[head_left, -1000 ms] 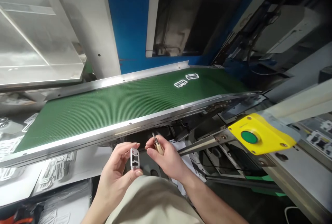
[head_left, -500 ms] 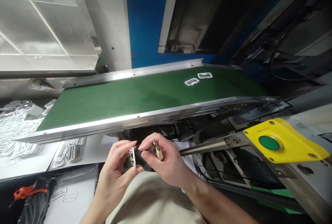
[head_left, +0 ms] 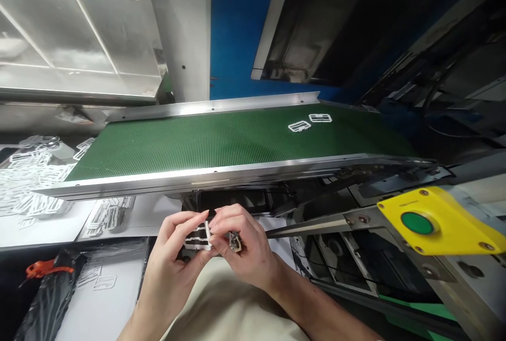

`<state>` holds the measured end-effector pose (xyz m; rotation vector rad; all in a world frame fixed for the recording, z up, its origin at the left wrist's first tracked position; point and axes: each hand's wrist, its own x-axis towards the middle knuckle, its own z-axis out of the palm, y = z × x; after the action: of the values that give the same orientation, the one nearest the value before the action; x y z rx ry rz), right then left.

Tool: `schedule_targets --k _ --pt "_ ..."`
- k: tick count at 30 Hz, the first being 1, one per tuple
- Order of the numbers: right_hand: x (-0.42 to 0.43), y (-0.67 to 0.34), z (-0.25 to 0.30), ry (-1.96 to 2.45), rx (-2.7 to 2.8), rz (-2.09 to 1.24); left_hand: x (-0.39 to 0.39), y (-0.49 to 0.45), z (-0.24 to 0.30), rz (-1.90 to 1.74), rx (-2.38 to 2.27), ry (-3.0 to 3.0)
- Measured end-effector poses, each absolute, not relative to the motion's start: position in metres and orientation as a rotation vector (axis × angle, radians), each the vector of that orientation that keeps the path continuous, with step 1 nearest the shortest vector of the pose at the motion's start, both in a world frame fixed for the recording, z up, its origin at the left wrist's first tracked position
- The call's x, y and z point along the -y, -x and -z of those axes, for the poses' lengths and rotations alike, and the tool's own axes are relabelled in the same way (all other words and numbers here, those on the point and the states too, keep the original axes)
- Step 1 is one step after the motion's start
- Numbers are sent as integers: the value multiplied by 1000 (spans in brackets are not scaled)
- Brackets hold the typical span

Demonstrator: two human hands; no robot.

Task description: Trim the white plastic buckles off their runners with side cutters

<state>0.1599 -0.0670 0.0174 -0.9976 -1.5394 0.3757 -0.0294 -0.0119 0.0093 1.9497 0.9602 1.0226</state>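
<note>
My left hand (head_left: pixel 174 256) is closed on a small white plastic frame (head_left: pixel 197 238) with open slots, gripping it between thumb and fingers. My right hand (head_left: pixel 249 243) has its fingertips against the frame's right edge. Tucked in that same hand is a small metal tool with a beige handle (head_left: pixel 236 242); the fingers hide most of it, so its exact kind does not show. Both hands are close together above my lap, in front of the green conveyor belt (head_left: pixel 190 146).
Two white frames (head_left: pixel 320 118) lie on the belt's right half. A large pile of frames (head_left: pixel 31 183) and a smaller stack (head_left: pixel 110 214) sit at left. An orange-handled tool (head_left: pixel 47 268) rests on black plastic. A yellow box with a green button (head_left: pixel 417 223) juts in at right.
My right fingers have moved left onto the white frame's edge. The frame has turned so its slots show more. The whole view has shifted slightly.
</note>
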Motion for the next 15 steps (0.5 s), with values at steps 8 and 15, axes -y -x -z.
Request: schedule_targets --k 8,15 --pt "66 -158 -10 1000 1542 -417 19 35 -7 -986 -1013 -1981" --pt "69 -157 -9 1006 1441 -462 19 34 -8 -951 -1024 -2086"
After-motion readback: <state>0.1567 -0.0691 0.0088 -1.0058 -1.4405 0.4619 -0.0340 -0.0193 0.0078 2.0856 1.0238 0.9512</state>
